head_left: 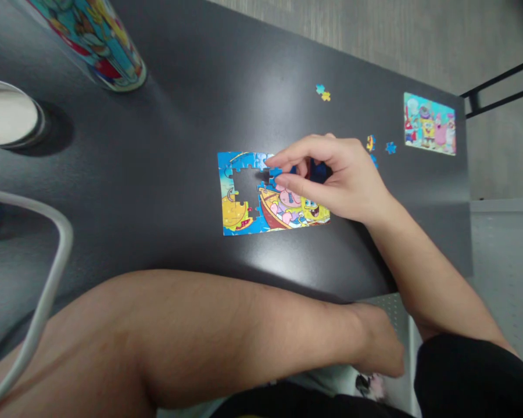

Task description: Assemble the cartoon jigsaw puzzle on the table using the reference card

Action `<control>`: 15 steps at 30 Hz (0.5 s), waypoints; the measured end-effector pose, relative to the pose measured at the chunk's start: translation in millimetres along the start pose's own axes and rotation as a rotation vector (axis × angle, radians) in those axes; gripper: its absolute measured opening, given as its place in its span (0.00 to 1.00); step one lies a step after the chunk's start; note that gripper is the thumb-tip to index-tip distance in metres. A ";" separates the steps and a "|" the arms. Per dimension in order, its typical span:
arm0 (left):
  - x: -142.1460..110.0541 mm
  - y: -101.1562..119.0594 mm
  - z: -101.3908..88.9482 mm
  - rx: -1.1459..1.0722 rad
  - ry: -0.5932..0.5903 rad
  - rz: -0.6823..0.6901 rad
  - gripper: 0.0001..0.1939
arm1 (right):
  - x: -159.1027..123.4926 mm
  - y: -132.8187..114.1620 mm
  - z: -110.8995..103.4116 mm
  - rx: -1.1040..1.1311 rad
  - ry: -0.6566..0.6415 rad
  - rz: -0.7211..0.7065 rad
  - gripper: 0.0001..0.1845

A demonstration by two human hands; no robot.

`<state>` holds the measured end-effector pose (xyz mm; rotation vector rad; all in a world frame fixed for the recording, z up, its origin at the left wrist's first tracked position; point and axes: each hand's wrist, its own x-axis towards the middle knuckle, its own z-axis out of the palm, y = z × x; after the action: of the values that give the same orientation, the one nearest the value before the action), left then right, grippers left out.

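Observation:
My right hand [331,174] reaches over a partly filled cartoon jigsaw puzzle [235,215] on the dark table. Its thumb and index finger are closed on a small blue puzzle piece [275,172] beside a gap in the picture. The gap shows bare tabletop in the puzzle's upper left and middle. Part of the puzzle's top right lies hidden under the hand. My left arm is bent across the front, along the near table edge. At its end, my left hand [379,342] hangs past that edge with its fingers hidden.
Loose pieces lie beyond the puzzle: a teal and yellow pair [323,92] and a blue piece [391,147]. A cartoon picture card [429,123] lies far right. At left stand a printed can [108,52], an open round container [11,116] and a pale cable [56,261].

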<state>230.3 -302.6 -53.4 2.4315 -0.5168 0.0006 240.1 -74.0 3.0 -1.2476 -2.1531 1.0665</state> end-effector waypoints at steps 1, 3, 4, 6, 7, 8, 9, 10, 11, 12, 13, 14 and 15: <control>0.9 -0.2 0.9 -0.002 -0.001 0.002 0.20 | 0.9 0.2 0.4 -0.015 -0.009 -0.007 0.11; 2.5 -0.3 2.3 -0.005 -0.005 0.009 0.20 | 2.7 1.3 0.8 -0.038 -0.023 -0.030 0.11; 3.1 -0.2 3.0 -0.006 -0.009 0.013 0.19 | 3.3 2.3 0.8 -0.047 -0.024 -0.045 0.11; 3.8 0.5 4.0 -0.005 -0.011 0.014 0.20 | 3.7 5.0 0.4 -0.068 -0.010 -0.085 0.10; 3.9 1.0 4.4 -0.003 -0.010 0.013 0.20 | 3.6 6.4 0.0 -0.085 -0.001 -0.108 0.10; 4.0 1.3 4.7 0.000 -0.010 0.011 0.21 | 3.4 7.5 -0.5 -0.107 0.012 -0.129 0.10; 3.9 1.6 4.9 0.002 -0.011 0.012 0.22 | 3.0 8.4 -1.0 -0.133 0.022 -0.145 0.10; 3.9 1.7 4.9 0.003 -0.016 0.014 0.22 | 2.7 8.7 -1.6 -0.161 0.030 -0.155 0.11; 4.0 1.6 4.9 0.004 -0.023 0.016 0.22 | 2.3 8.5 -2.1 -0.187 0.038 -0.161 0.12; 4.2 1.4 4.9 0.006 -0.030 0.020 0.22 | 2.1 7.8 -2.6 -0.208 0.047 -0.165 0.13; 4.5 1.1 5.0 0.007 -0.034 0.024 0.21 | 1.9 6.7 -2.9 -0.222 0.058 -0.167 0.15; 4.9 0.7 5.2 0.010 -0.037 0.026 0.21 | 1.7 5.4 -3.1 -0.234 0.068 -0.169 0.16; 5.5 0.4 5.5 0.013 -0.034 0.027 0.20 | 1.6 4.3 -3.2 -0.245 0.078 -0.170 0.17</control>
<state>234.5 -308.2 -56.8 2.4409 -0.5667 -0.0261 243.7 -70.1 1.5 -1.1607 -2.3337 0.6908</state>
